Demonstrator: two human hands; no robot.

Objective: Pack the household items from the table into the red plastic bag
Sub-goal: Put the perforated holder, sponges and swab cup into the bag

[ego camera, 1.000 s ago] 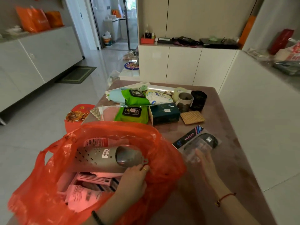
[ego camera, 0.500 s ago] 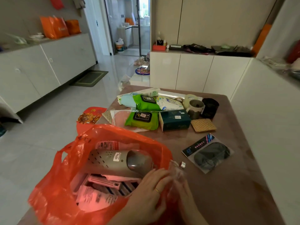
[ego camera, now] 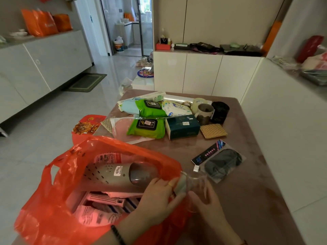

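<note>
The red plastic bag (ego camera: 58, 218) stands open at the table's near left corner. Inside lie a grey perforated appliance (ego camera: 113, 175) and several flat packets. My left hand (ego camera: 157, 198) grips the bag's right rim. My right hand (ego camera: 210, 211) holds a small clear plastic packet (ego camera: 194, 179) right at that rim, touching my left fingers. Farther back on the table wait two green wipe packs (ego camera: 146, 128), a teal tissue box (ego camera: 183, 127), a white wipe pack (ego camera: 175, 108), a mug (ego camera: 204, 113) and a black cup (ego camera: 219, 112).
A packaged black item (ego camera: 220, 162) lies just right of the bag, and a woven coaster (ego camera: 213, 130) sits behind it. The brown table (ego camera: 251, 188) ends against white cabinets (ego camera: 292, 138) on the right. A red printed bag (ego camera: 86, 124) hangs off the table's left edge.
My right hand took the clear packet from beside the packaged black item and carried it left to the bag's rim. My left hand shifted right along the rim to meet it.
</note>
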